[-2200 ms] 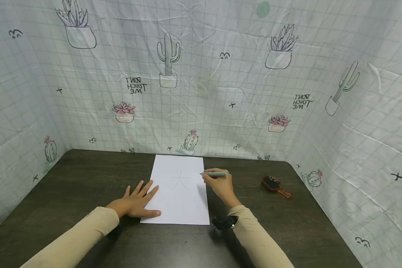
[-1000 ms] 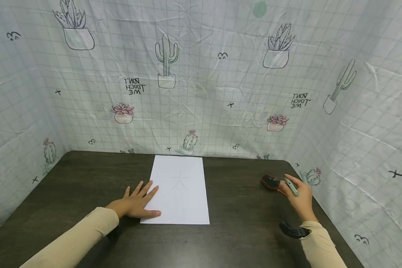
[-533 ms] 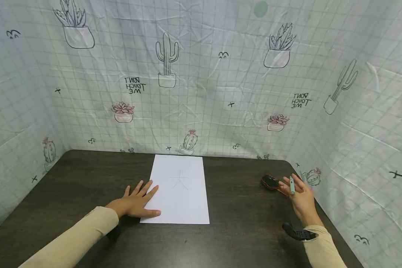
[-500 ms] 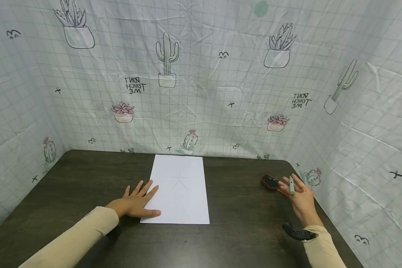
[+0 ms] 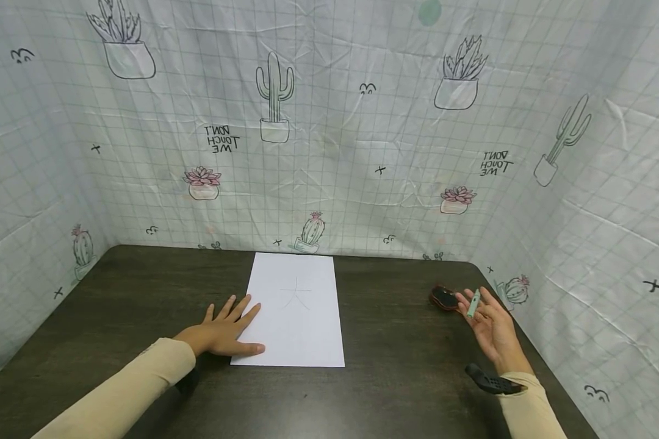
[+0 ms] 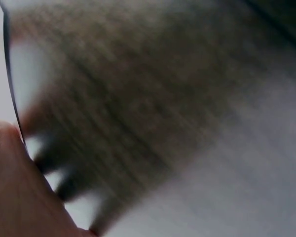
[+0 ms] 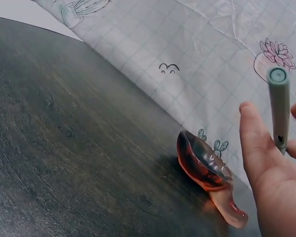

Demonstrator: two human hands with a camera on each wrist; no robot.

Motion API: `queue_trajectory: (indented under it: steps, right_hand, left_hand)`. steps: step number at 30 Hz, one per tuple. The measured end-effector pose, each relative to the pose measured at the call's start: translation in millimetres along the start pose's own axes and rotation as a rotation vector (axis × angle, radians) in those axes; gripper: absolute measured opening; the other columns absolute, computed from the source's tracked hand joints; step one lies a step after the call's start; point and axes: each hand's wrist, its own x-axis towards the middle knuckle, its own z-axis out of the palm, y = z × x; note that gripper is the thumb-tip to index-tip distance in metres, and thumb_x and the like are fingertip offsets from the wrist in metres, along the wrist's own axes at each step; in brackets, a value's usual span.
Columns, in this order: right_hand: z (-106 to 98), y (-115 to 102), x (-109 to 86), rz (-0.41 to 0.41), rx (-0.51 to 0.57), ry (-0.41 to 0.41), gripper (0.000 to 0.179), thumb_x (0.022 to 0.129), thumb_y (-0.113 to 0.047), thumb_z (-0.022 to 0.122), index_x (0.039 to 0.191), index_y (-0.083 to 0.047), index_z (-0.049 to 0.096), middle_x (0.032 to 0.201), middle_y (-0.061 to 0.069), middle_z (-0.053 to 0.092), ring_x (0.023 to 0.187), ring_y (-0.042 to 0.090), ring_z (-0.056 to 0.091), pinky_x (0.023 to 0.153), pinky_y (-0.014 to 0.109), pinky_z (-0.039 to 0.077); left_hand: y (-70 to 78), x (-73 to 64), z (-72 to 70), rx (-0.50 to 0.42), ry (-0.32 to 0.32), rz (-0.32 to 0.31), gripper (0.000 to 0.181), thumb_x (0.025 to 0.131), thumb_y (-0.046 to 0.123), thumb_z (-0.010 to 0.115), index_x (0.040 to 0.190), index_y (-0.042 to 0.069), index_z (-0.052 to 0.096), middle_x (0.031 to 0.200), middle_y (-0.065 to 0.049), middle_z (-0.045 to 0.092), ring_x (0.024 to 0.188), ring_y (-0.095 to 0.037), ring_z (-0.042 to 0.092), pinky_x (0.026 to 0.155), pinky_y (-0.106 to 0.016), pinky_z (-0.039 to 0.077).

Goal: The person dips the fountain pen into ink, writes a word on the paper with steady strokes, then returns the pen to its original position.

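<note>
My left hand (image 5: 222, 332) lies spread with its palm down, fingers on the left edge of a white sheet of paper (image 5: 302, 341). Thin strokes, a cross with two slanting legs, are drawn on the sheet's upper half. At the right, my right hand (image 5: 494, 329) is turned palm up and holds a pale green pen (image 5: 473, 304) between its fingers. The right wrist view shows the pen upright beside the thumb. Just left of that hand, a small amber hand mirror (image 7: 204, 160) with a dark oval face and short handle lies on the table.
A dark wood table (image 5: 395, 341) spreads under everything. Hung cloth (image 5: 340, 152) with cactus prints encloses the back and both sides. A black band (image 5: 491, 381) circles the right wrist. The left wrist view is mostly blurred table.
My right hand has moved from the paper's right edge to beside the hand mirror, keeping the pen, and has turned palm up. The left hand has stayed in place.
</note>
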Motion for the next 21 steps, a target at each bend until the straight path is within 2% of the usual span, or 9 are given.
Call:
queue_trajectory:
  steps: [3,7,12,14,15,17,18,19,21]
  right_hand:
    - [-2.4,0.4,-1.0,-0.006,0.023,0.026,0.073,0.101,0.009,0.029,0.151,-0.013,-0.019,0.119,0.007,0.063,0.114,0.026,0.061,0.097,0.031,0.047]
    - [-2.3,-0.6,-3.3,-0.001,-0.033,0.118,0.08,0.099,0.011,0.036,0.152,-0.014,-0.019,0.112,0.007,0.067,0.106,0.024,0.066,0.093,0.03,0.049]
    - [-0.2,-4.8,-5.7,0.111,-0.133,0.283,0.083,0.098,0.007,0.043,0.15,-0.009,-0.02,0.099,0.002,0.071,0.097,0.015,0.069,0.091,0.026,0.05]
    - [0.3,-5.6,-6.9,0.176,-0.193,0.355,0.076,0.098,0.004,0.046,0.152,-0.008,-0.007,0.093,0.0,0.071,0.094,0.012,0.069,0.091,0.024,0.05]
    - [0.7,-5.5,-7.8,0.206,-0.22,0.394,0.066,0.098,0.003,0.047,0.151,-0.007,0.008,0.091,-0.001,0.07,0.092,0.011,0.069,0.091,0.023,0.049]
    - [1.2,-4.6,-10.1,0.263,-0.273,0.474,0.036,0.097,0.001,0.05,0.133,-0.005,0.044,0.087,-0.003,0.069,0.088,0.008,0.069,0.09,0.022,0.049]
    - [1.6,-3.8,-11.2,0.281,-0.301,0.511,0.02,0.097,0.0,0.052,0.116,-0.006,0.056,0.085,-0.005,0.068,0.086,0.007,0.069,0.088,0.021,0.05]
    - [1.9,-2.7,-12.4,0.295,-0.331,0.545,0.012,0.096,-0.002,0.054,0.098,-0.009,0.062,0.083,-0.006,0.068,0.083,0.005,0.068,0.086,0.019,0.051]
    - [3.1,-0.4,-14.4,0.311,-0.419,0.615,0.025,0.095,-0.006,0.058,0.076,-0.018,0.067,0.077,-0.009,0.066,0.075,0.001,0.066,0.076,0.017,0.053]
  left_hand:
    - [-2.2,2.3,2.7,0.005,0.01,0.0,0.105,0.076,0.083,0.046,0.156,0.022,0.014,0.162,-0.007,-0.003,0.146,-0.038,-0.009,0.106,-0.07,-0.008]
    - [-3.4,2.7,3.7,0.012,0.012,-0.003,0.105,0.076,0.083,0.046,0.156,0.023,0.014,0.162,-0.007,-0.003,0.146,-0.038,-0.009,0.106,-0.069,-0.008]
    - [-3.1,2.0,3.0,0.009,0.019,0.002,0.105,0.076,0.082,0.047,0.156,0.022,0.015,0.162,-0.007,-0.003,0.146,-0.038,-0.009,0.106,-0.07,-0.008]
    - [-2.9,1.7,2.2,0.002,0.017,0.002,0.105,0.076,0.083,0.047,0.156,0.022,0.015,0.162,-0.008,-0.003,0.146,-0.038,-0.009,0.106,-0.069,-0.009]
    - [-2.6,1.3,1.6,0.0,0.014,0.001,0.106,0.076,0.083,0.046,0.156,0.022,0.014,0.162,-0.008,-0.003,0.146,-0.038,-0.009,0.106,-0.069,-0.009]
    - [-1.1,-0.4,-0.6,-0.005,-0.001,0.002,0.106,0.076,0.083,0.046,0.156,0.022,0.012,0.162,-0.008,-0.004,0.146,-0.039,-0.009,0.105,-0.07,-0.009]
    - [-0.4,-1.1,-1.5,-0.006,-0.008,0.002,0.106,0.076,0.084,0.044,0.156,0.022,0.011,0.162,-0.008,-0.005,0.146,-0.039,-0.01,0.105,-0.07,-0.01]
    - [0.7,-2.2,-2.6,-0.011,-0.014,0.003,0.106,0.077,0.084,0.044,0.156,0.023,0.01,0.162,-0.009,-0.005,0.145,-0.039,-0.01,0.105,-0.07,-0.01]
    - [3.8,-5.0,-6.0,-0.021,-0.021,0.009,0.105,0.077,0.083,0.045,0.156,0.021,0.011,0.161,-0.011,-0.004,0.145,-0.042,-0.009,0.104,-0.071,-0.01]
